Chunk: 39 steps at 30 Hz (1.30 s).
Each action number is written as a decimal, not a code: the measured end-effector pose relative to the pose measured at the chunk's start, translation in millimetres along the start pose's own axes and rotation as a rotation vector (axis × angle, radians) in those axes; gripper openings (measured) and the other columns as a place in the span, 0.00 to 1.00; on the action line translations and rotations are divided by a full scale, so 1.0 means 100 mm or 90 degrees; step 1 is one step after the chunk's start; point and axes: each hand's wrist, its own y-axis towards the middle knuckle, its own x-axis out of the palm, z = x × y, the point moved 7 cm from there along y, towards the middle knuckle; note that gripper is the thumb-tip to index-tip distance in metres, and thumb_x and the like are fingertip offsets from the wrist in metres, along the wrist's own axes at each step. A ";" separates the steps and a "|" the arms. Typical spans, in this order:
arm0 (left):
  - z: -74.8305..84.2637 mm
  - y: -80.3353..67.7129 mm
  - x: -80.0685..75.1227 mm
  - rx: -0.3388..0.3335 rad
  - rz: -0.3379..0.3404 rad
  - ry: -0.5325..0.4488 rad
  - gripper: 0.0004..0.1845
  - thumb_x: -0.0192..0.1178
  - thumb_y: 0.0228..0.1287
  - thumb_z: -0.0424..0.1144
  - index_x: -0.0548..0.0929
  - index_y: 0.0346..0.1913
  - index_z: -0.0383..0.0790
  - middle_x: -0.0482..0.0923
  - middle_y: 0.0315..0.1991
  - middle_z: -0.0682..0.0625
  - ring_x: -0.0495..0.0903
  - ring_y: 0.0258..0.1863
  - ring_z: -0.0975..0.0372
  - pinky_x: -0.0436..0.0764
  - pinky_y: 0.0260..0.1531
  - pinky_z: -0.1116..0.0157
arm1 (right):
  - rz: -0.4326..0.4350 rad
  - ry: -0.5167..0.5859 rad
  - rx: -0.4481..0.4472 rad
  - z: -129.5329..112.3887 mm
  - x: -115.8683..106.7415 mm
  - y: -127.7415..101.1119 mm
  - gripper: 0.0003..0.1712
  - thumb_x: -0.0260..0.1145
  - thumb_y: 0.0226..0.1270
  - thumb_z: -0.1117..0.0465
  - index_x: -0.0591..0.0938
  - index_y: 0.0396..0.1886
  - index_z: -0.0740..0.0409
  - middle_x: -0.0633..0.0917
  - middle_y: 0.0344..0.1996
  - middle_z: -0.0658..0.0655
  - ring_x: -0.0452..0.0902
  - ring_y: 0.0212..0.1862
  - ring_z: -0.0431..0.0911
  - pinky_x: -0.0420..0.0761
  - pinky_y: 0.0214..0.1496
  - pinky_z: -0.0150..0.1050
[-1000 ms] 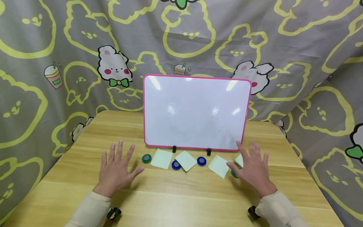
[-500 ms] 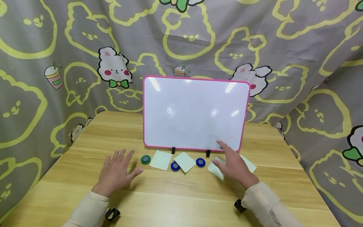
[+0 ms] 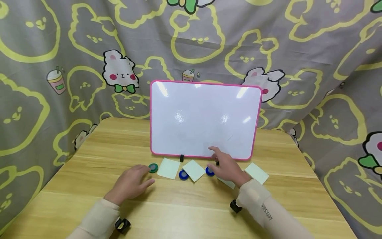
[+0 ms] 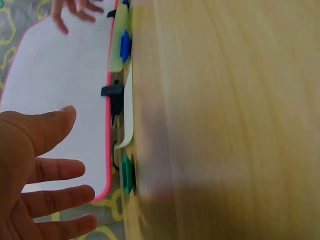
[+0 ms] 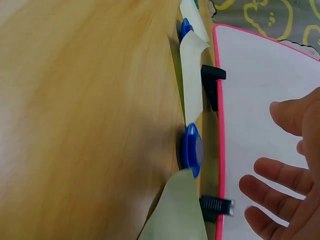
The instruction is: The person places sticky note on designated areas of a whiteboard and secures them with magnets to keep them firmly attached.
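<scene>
Head view: black clip-like feet seemingly prop up the pink-framed rectangular whiteboard; left hand and right hand hold nothing, fingers apart.

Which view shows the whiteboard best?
Head: the whiteboard shows nearly whole from the front, the right hand hiding a bit near the bottom. Left wrist: slanted, cropped, partly behind the left hand. Right wrist: cropped too, right hand in front.

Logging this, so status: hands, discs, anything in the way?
Left hand empty, by green disc. Right hand empty, near blue disc. Right hand partly hides note, head view.
</scene>
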 end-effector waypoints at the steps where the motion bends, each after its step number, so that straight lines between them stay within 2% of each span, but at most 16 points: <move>1: 0.02 0.00 0.01 0.002 -0.005 -0.002 0.22 0.67 0.61 0.47 0.82 0.50 0.34 0.80 0.49 0.38 0.78 0.51 0.44 0.77 0.51 0.46 | -0.007 0.001 0.001 -0.01 0.02 0.03 0.36 0.67 0.66 0.55 0.64 0.70 0.56 0.83 0.48 0.61 0.80 0.49 0.55 0.79 0.49 0.52; 7: 0.03 0.01 0.09 -0.009 -0.034 -0.006 0.25 0.66 0.62 0.48 0.80 0.54 0.33 0.77 0.53 0.37 0.77 0.53 0.43 0.75 0.53 0.46 | -0.055 -0.001 -0.008 -0.06 0.19 0.16 0.32 0.66 0.67 0.56 0.67 0.68 0.56 0.82 0.48 0.59 0.79 0.49 0.52 0.80 0.49 0.50; 15: -0.06 0.04 0.13 -0.008 -0.035 -0.006 0.25 0.68 0.60 0.46 0.80 0.54 0.31 0.76 0.53 0.35 0.78 0.51 0.42 0.77 0.50 0.45 | -0.089 -0.002 -0.021 -0.16 0.38 0.25 0.31 0.65 0.68 0.56 0.68 0.67 0.56 0.82 0.48 0.61 0.80 0.49 0.52 0.79 0.50 0.49; 21: -0.11 0.06 0.14 -0.004 -0.043 -0.012 0.25 0.67 0.61 0.46 0.79 0.54 0.32 0.76 0.52 0.36 0.78 0.50 0.42 0.78 0.49 0.45 | -0.121 -0.023 -0.017 -0.26 0.57 0.31 0.29 0.62 0.69 0.53 0.68 0.67 0.54 0.81 0.51 0.57 0.78 0.52 0.50 0.77 0.54 0.47; 32: -0.08 0.15 0.21 -0.006 -0.132 -0.010 0.28 0.67 0.62 0.45 0.76 0.60 0.31 0.74 0.58 0.35 0.74 0.55 0.40 0.74 0.54 0.44 | -0.129 -0.075 -0.064 -0.53 0.78 0.47 0.25 0.62 0.68 0.55 0.75 0.62 0.58 0.79 0.56 0.56 0.74 0.58 0.49 0.72 0.62 0.44; 39: -0.07 0.16 0.22 -0.026 -0.161 -0.004 0.29 0.66 0.62 0.45 0.75 0.62 0.33 0.70 0.62 0.32 0.71 0.59 0.38 0.70 0.57 0.42 | -0.145 -0.133 -0.101 -0.66 0.92 0.53 0.23 0.61 0.70 0.53 0.78 0.61 0.56 0.81 0.52 0.54 0.75 0.55 0.48 0.74 0.59 0.43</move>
